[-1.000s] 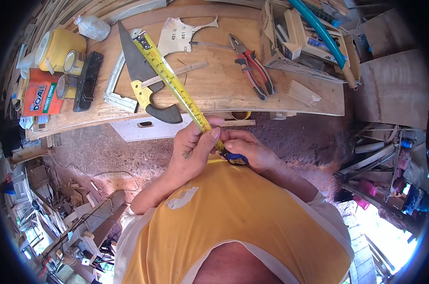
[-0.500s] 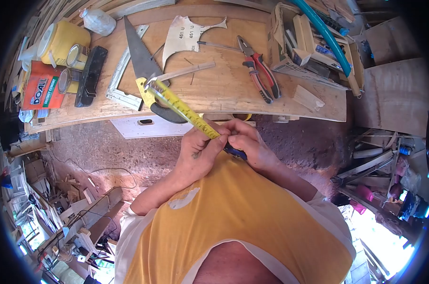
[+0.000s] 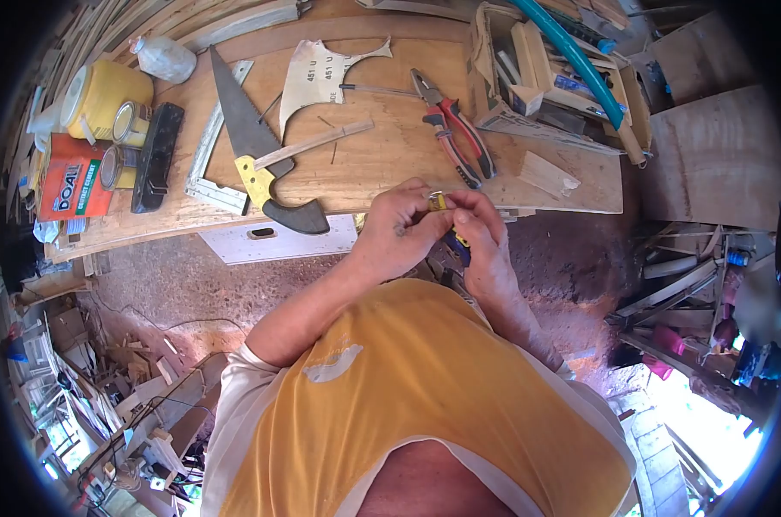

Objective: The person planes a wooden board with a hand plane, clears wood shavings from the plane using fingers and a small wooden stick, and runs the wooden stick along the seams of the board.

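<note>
Close in front of my body, just off the bench's front edge, both hands meet around a tape measure (image 3: 458, 250). My right hand (image 3: 487, 241) is closed around its dark blue and yellow case. My left hand (image 3: 395, 231) pinches at the short bit of yellow blade with the metal end that shows between the hands. Fingers cover most of the case. Left of my hands a handsaw (image 3: 251, 129) lies on the workbench (image 3: 382, 146), its black handle reaching over the front edge. A thin wood strip (image 3: 313, 144) rests across the saw near its handle.
Red-handled pliers (image 3: 459, 129), a metal square (image 3: 202, 164) and a cut template piece (image 3: 313, 77) lie on the bench. Glue tins (image 3: 132, 123) and a black block (image 3: 158, 155) stand left; a cardboard toolbox (image 3: 502, 112) stands right. Below the edge is a white board (image 3: 278, 244).
The long yellow blade that stretched out toward the saw is now almost wholly back in the case. Both hands have moved up and right, nearer the bench edge.
</note>
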The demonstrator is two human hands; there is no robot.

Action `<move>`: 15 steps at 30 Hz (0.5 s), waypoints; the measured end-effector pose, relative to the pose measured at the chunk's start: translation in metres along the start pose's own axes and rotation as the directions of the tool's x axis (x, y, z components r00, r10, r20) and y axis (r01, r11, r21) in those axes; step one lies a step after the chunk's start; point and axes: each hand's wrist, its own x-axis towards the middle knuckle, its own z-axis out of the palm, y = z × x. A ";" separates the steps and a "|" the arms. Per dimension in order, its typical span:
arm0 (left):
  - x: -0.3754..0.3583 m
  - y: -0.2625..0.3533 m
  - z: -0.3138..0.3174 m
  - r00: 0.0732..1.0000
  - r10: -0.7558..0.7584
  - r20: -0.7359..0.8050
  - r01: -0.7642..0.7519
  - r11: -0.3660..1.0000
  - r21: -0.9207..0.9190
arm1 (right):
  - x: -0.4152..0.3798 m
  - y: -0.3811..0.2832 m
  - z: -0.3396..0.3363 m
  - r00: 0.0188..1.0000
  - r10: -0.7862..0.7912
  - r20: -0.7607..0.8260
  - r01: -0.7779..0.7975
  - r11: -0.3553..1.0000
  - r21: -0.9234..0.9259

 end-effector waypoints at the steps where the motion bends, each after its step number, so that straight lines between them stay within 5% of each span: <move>1: 0.006 0.005 -0.005 0.994 -0.013 0.110 0.008 0.999 0.041 | 0.001 0.000 -0.006 0.999 -0.025 -0.025 0.025 1.000 -0.001; 4: 0.027 0.020 -0.018 0.943 0.323 0.081 -0.333 0.906 0.262 | -0.001 -0.018 -0.019 0.969 -0.176 -0.174 0.147 0.975 -0.168; 7: 0.060 0.014 -0.022 0.879 0.468 0.090 -0.435 0.712 0.552 | 0.006 -0.027 -0.042 0.909 -0.306 -0.282 0.245 0.941 -0.233; 15: 0.069 0.012 -0.035 0.875 0.439 0.206 -0.446 0.563 0.695 | 0.025 -0.027 -0.039 0.836 -0.531 -0.138 0.393 0.756 -0.524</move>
